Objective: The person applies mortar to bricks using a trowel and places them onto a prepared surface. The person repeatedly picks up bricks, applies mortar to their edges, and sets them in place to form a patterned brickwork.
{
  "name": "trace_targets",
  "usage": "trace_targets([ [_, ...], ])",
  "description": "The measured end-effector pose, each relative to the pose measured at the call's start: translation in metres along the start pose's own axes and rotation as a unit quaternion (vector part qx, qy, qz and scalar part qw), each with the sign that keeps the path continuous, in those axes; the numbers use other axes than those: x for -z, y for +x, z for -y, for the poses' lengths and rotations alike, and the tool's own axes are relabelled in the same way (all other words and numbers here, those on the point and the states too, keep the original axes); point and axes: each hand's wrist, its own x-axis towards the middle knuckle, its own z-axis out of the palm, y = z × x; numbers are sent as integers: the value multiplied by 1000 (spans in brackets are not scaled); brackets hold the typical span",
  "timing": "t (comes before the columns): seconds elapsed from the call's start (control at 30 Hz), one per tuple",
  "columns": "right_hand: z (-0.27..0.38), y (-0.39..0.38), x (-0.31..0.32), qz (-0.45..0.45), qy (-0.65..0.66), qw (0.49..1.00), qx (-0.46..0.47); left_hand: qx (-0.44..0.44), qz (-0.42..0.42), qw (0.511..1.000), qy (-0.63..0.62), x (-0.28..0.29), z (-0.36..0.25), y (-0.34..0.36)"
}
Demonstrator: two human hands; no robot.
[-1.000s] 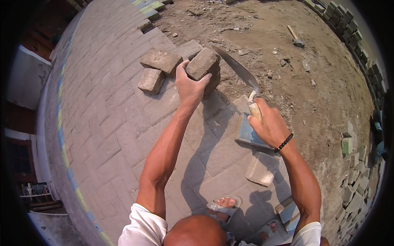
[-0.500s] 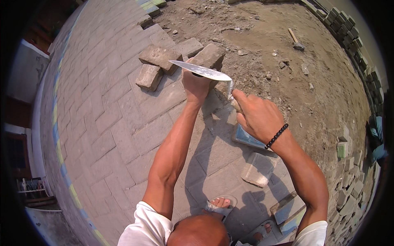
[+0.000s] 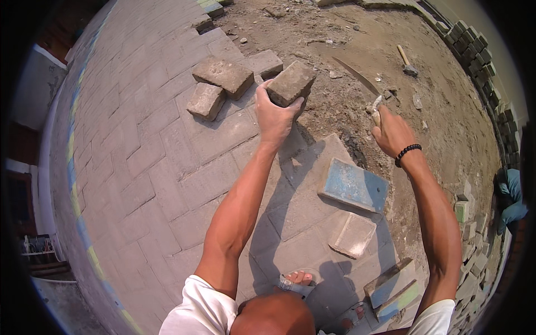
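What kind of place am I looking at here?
Most likely an outdoor paving site. Laid grey paving bricks end at bare dirt, spare pavers are stacked along the edge, and a hammer lies on the soil. The left hand holds a paver.

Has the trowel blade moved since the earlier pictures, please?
Yes. The trowel in the right hand has swung off the brick in the left hand, out over the sand toward the hammer.
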Motion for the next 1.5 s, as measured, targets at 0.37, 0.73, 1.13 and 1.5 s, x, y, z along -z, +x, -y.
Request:
trace_targets([
  [0.37,68,-26,3,-3,-11,988,157,51,5,998,-33,-4,-10,2],
  [0.73,99,-49,20,30,9,981,190,55,81,989,-109,9,9,4],
  [1.13,73,-34,17,62,208,976,8,-64,-2,992,109,34,-21,9],
  [1.5,145,-82,-60,51,587,803,-91,-121,139,927,326,52,-40,21],
])
